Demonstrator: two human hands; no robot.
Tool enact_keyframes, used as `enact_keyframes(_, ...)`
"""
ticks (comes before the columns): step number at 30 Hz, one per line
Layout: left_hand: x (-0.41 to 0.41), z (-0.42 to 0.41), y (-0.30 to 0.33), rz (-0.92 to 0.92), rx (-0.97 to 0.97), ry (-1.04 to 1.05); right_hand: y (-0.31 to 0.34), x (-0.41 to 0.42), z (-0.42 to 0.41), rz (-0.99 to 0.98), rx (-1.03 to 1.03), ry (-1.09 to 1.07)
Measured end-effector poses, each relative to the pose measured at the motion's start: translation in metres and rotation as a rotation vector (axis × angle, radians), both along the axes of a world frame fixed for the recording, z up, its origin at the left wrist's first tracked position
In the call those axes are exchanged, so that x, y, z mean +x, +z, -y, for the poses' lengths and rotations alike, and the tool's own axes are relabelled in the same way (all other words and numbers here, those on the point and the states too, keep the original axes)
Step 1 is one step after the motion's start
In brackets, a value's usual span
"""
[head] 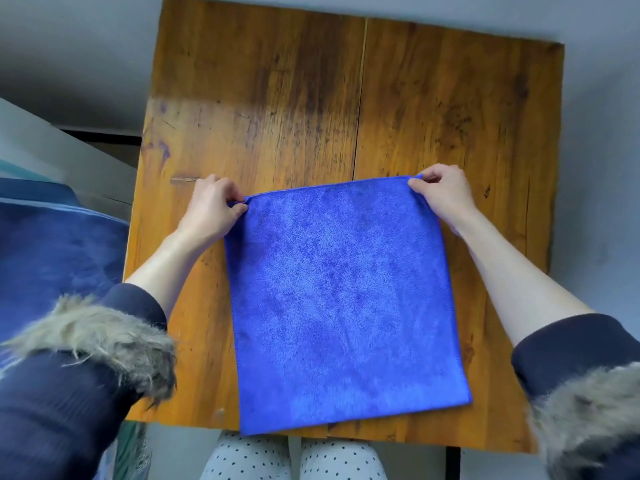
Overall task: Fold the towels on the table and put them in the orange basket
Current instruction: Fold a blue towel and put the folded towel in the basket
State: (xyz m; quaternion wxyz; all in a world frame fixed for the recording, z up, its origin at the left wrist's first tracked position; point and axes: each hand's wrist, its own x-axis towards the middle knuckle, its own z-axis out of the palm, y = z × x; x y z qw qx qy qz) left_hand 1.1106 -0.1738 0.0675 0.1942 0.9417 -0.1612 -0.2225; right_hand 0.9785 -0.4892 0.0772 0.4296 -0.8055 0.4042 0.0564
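Head view | blue towel (343, 299) flat, smooth | left hand (211, 206), right hand (443, 195) pinch far corners

Soft even daylight; pale glare on table (263, 109) far left; my sleeves (86, 358) blurred near; wide-angle edges bend.

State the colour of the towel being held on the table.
Blue, seen clearly in the head view: the towel.
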Motion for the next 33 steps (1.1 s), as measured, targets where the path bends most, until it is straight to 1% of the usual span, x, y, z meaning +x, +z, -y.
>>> enact_keyframes(3,-0.003,0.001,0.001,-0.012,-0.030,-0.015,0.000,0.001,-0.003,0.014,0.022,-0.011)
enact_keyframes(7,-0.007,0.000,0.001,-0.037,-0.012,-0.035,0.001,0.001,-0.001,-0.021,0.069,-0.032)
enact_keyframes(12,-0.009,-0.001,0.006,-0.090,-0.012,0.039,0.012,-0.006,-0.004,-0.068,0.044,0.059)
enact_keyframes(14,-0.010,-0.001,0.012,-0.142,0.002,0.076,0.019,-0.010,-0.005,-0.068,0.008,0.094)
enact_keyframes(16,-0.011,-0.004,0.020,-0.214,0.013,0.066,0.029,-0.014,-0.005,-0.076,-0.039,0.117)
enact_keyframes(18,-0.010,-0.008,0.030,-0.268,-0.010,0.061,0.042,-0.018,-0.003,-0.062,-0.039,0.100)
enact_keyframes(22,-0.012,-0.019,0.065,-0.379,-0.207,0.156,0.074,-0.034,-0.001,0.056,0.150,-0.068)
enact_keyframes(25,-0.016,-0.034,0.105,-0.430,-0.366,0.197,0.101,-0.053,0.001,0.110,0.225,-0.095)
enact_keyframes(29,-0.017,-0.056,0.154,-0.333,-0.485,0.207,0.149,-0.074,-0.004,0.189,0.174,-0.063)
enact_keyframes(33,-0.012,-0.062,0.193,-0.239,-0.636,0.219,0.195,-0.082,-0.018,0.361,0.167,-0.162)
